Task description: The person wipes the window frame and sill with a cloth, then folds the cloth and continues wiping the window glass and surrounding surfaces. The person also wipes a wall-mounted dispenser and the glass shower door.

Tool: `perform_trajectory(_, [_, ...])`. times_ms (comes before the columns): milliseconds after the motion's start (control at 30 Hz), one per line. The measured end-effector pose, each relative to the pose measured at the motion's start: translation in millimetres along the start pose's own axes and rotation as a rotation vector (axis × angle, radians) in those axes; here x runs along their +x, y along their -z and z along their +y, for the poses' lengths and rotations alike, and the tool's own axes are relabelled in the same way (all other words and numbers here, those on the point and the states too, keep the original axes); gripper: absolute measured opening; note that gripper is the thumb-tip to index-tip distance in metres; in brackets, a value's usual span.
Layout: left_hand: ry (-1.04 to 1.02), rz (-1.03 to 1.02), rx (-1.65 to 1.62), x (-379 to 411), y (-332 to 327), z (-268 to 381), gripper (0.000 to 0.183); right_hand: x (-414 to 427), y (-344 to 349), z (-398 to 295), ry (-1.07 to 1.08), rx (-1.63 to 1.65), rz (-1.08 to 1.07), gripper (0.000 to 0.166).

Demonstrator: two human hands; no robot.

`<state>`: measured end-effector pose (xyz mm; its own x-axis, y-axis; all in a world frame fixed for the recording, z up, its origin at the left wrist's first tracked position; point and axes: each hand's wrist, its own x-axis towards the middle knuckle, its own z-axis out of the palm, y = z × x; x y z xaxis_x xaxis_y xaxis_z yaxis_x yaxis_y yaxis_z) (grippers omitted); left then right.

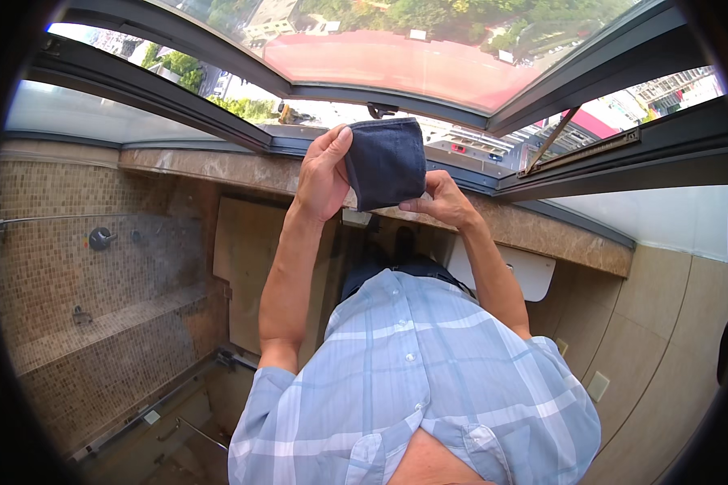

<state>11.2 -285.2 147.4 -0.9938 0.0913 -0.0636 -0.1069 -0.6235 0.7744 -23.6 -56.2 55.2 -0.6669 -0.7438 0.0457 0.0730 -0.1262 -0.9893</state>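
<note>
Both my hands hold a dark blue folded cloth (388,163) in front of the window. My left hand (323,173) grips its left edge, with the thumb lying along the top left corner. At the lower right corner, my right hand (443,199) pinches the cloth between thumb and fingers. Behind the cloth, a dark-framed window pane (400,66) is tilted outward, with a black handle (381,110) on its lower frame. Beneath my hands runs a brown marble sill (249,173).
A metal stay arm (549,142) spans the gap on the right. Mosaic-tiled wall (48,200) with a shower valve (101,238) stands at left. A white fixture (534,276), partly hidden by my right arm, sits below the sill. Beyond the window the ground lies far below.
</note>
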Motion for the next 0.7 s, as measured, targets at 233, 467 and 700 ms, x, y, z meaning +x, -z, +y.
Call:
perform_trajectory(233, [0.046, 0.056, -0.218, 17, 20, -24, 0.046, -9, -11, -13, -0.087, 0.303, 0.099, 0.019])
perform_trajectory(467, [0.313, -0.008, -0.571, -8, 48, -97, 0.062, -4, -9, -9, -0.051, 0.636, 0.302, 0.029])
perform_trajectory(700, [0.408, 0.193, -0.224, -18, 35, -103, 0.041, -8, -4, -4, -0.148, 0.387, 0.356, 0.039])
